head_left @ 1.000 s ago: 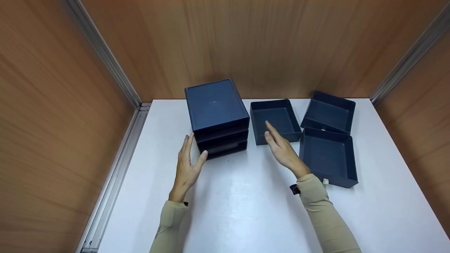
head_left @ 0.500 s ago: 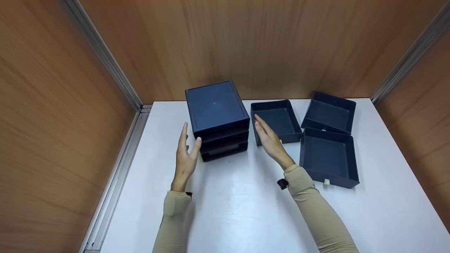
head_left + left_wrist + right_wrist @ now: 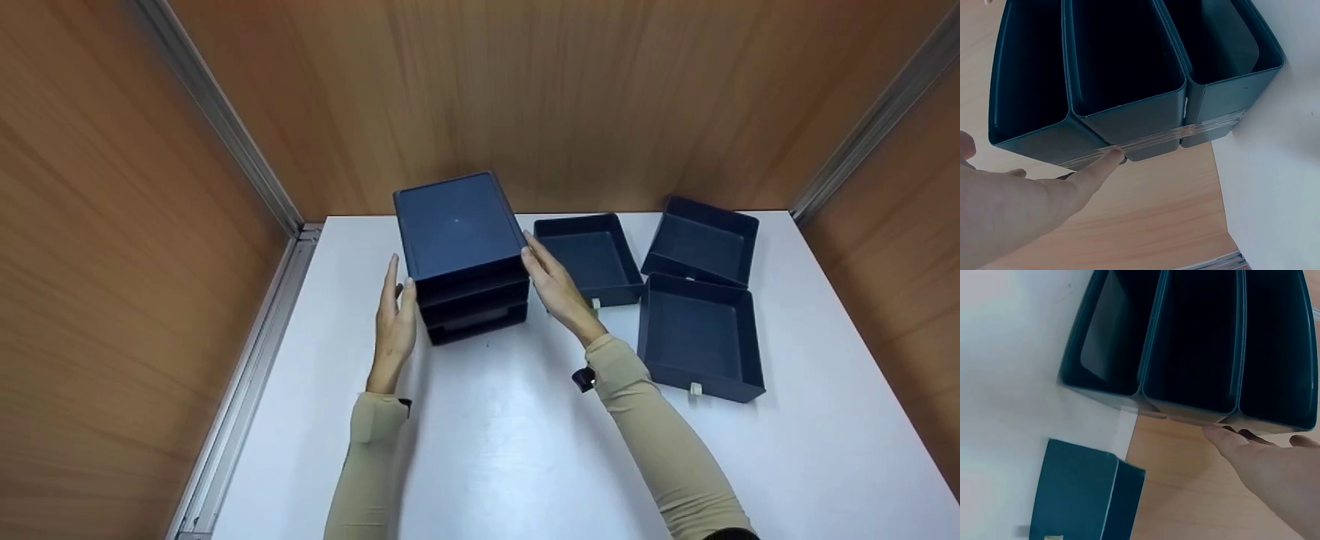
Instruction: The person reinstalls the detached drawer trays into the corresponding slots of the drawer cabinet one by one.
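A dark blue three-tier drawer cabinet [image 3: 461,225] stands at the back of the table, its front slots hollow and facing me. My left hand [image 3: 394,334] is at its left side, fingers fairly straight; in the left wrist view a fingertip touches the side near a strip of clear tape [image 3: 1157,139] across the tiers. On the opposite side, my right hand [image 3: 559,292] lies along the upper right edge with extended fingers. Its fingertips meet the side wall in the right wrist view. The far parts of both hands' fingers are partly hidden.
Right of the cabinet lies one pulled-out drawer [image 3: 592,259]. Farther right, a tilted drawer [image 3: 701,240] leans on the back edge of a nearer drawer [image 3: 701,330]. A wooden panel [image 3: 525,105] rises behind the white table [image 3: 487,450]; a metal rail [image 3: 251,360] borders its left.
My right hand has moved left from over the near drawer to the cabinet's right side. My left hand has shifted slightly up along the left side. The cabinet and drawers stay put.
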A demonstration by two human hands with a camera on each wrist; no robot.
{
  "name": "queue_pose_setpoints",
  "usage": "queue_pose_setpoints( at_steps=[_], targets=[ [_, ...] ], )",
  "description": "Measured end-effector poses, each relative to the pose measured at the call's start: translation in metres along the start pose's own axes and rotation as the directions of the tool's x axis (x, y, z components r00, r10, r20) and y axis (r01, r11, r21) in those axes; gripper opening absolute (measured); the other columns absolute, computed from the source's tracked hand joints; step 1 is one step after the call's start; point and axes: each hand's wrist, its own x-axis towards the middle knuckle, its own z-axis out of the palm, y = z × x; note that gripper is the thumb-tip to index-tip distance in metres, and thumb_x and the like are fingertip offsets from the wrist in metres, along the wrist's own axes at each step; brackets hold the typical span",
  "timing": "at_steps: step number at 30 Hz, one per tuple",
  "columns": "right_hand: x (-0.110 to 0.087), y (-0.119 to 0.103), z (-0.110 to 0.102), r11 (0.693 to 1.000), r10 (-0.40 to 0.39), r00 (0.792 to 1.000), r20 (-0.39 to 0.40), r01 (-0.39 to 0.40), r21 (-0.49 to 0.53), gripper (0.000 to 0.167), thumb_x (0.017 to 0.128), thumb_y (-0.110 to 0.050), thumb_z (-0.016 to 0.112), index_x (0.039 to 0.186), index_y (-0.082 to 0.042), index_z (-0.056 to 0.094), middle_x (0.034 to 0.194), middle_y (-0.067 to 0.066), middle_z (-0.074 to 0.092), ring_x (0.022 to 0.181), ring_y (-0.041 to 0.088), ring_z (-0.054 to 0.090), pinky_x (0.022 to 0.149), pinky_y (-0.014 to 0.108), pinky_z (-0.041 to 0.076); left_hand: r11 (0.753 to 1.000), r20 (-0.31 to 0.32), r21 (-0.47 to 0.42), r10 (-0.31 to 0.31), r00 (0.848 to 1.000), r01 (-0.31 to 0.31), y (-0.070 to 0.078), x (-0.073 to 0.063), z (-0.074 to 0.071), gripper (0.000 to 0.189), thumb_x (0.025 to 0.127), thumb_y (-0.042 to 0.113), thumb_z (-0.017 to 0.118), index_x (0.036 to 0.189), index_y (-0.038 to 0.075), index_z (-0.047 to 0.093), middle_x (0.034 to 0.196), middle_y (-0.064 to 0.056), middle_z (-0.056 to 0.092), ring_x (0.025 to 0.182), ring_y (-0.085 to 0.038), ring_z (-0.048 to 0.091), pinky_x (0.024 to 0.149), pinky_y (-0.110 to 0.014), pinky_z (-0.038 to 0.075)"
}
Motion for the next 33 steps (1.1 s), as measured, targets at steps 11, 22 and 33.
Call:
queue_pose_setpoints(
  at_steps=[11,22,33],
  targets=[
    [0.004,-0.001,0.006,0.996,0.007,0.996,-0.085,0.001,0.094,0.054,0.114,-0.043,0.049,0.165,-0.028,0.042,0.168,0.008,0.045,0.145,0.022,0.051,0.118,0.048,0.048,1.000,0.014,-0.021,-0.024,1.000,0.024,-0.002,0.003,0.005,0.060,0.117,0.046,0.030,0.173,0.029,0.018,0.179,-0.006,0.022,0.165,-0.030,0.024,0.132,-0.053,0.026],
    [0.004,-0.003,0.002,0.985,0.032,0.999,-0.036,-0.026,0.171,0.054,0.114,-0.042,0.051,0.166,-0.030,0.041,0.172,0.009,0.038,0.153,0.027,0.045,0.119,0.054,0.047,1.000,-0.015,0.005,-0.004,1.000,0.004,0.003,0.003,0.008,0.058,0.117,0.044,0.031,0.172,0.028,0.021,0.178,-0.001,0.025,0.165,-0.023,0.023,0.135,-0.044,0.021],
    [0.000,0.000,-0.001,0.979,0.039,0.999,-0.027,-0.033,0.200,0.053,0.114,-0.037,0.052,0.164,-0.025,0.045,0.172,0.008,0.039,0.156,0.030,0.042,0.118,0.055,0.048,1.000,-0.086,0.022,-0.017,0.996,0.019,0.006,-0.020,0.013,0.058,0.116,0.042,0.039,0.171,0.026,0.028,0.176,-0.004,0.030,0.157,-0.034,0.039,0.125,-0.056,0.037]
  ],
)
